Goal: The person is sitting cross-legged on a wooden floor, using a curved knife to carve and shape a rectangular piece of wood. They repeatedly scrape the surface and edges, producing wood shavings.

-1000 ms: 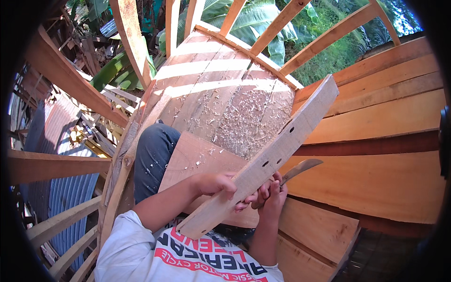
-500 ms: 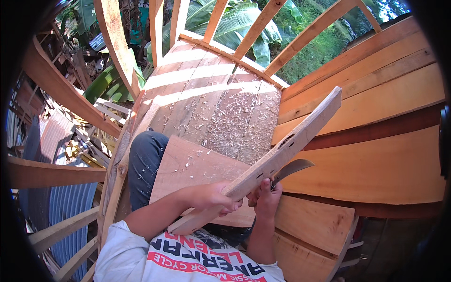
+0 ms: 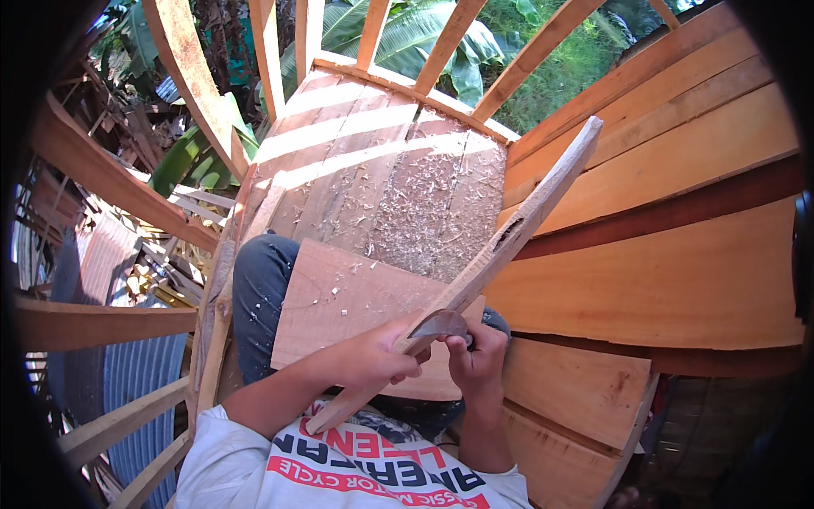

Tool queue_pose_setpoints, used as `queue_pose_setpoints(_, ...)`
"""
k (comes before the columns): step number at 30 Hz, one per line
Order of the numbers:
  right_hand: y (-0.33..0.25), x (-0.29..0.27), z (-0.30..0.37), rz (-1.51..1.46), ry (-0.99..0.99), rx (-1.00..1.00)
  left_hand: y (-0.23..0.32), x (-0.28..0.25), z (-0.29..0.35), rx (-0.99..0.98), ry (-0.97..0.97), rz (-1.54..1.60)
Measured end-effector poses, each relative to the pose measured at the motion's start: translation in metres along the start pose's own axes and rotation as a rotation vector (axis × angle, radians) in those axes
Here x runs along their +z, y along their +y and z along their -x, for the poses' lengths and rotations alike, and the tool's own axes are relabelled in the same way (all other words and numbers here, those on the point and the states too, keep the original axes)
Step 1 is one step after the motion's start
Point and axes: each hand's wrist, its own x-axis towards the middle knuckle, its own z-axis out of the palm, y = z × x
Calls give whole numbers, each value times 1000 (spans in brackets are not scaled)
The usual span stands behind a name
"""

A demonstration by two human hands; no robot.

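A long narrow wooden plank (image 3: pixel 500 246) runs diagonally from my lap up to the right, with a dark notch near its middle. My left hand (image 3: pixel 373 356) grips its lower part. My right hand (image 3: pixel 476 352) holds a curved metal blade (image 3: pixel 437 324) laid against the plank's edge just above my left hand. A broad flat board (image 3: pixel 339 297) rests across my knees under the plank, dusted with shavings.
I sit inside a wooden boat hull. Planked side boards (image 3: pixel 670 280) rise on the right, curved ribs (image 3: pixel 195 93) stand at left and ahead. Wood shavings (image 3: pixel 415 204) cover the floor planks in front. Green foliage lies beyond the frame.
The plank's far end has swung left and stands steeper. The blade has come from the plank's right side onto its edge near my left hand.
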Motion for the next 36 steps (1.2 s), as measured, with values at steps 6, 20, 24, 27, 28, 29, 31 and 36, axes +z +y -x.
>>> queue_pose_setpoints(6, -2, -10, -7, 202, 57, -77, -4, 6, 8, 39, 11, -29)
queue_pose_setpoints(20, 14, -13, -19, 271, 134, -83, -19, 14, 14, -53, -37, 177)
queue_pose_setpoints(24, 16, -21, -25, 310, 149, -64, -17, 14, 17, -55, -31, 163)
queue_pose_setpoints(27, 17, -22, -29, 341, 155, -50, -19, 14, 18, -69, -30, 189)
queue_pose_setpoints(28, 17, -22, -30, 344, 155, -47, -19, 14, 19, -70, -29, 205)
queue_pose_setpoints(29, 18, -21, -30, 349, 170, -64, -20, 13, 19, -70, -26, 222)
queue_pose_setpoints(31, 23, -19, -32, 359, 197, -105, -25, 12, 20, -60, -30, 190)
queue_pose_setpoints(36, 74, -70, -51, 71, 477, 244, -39, 23, 28, -101, -194, 132)
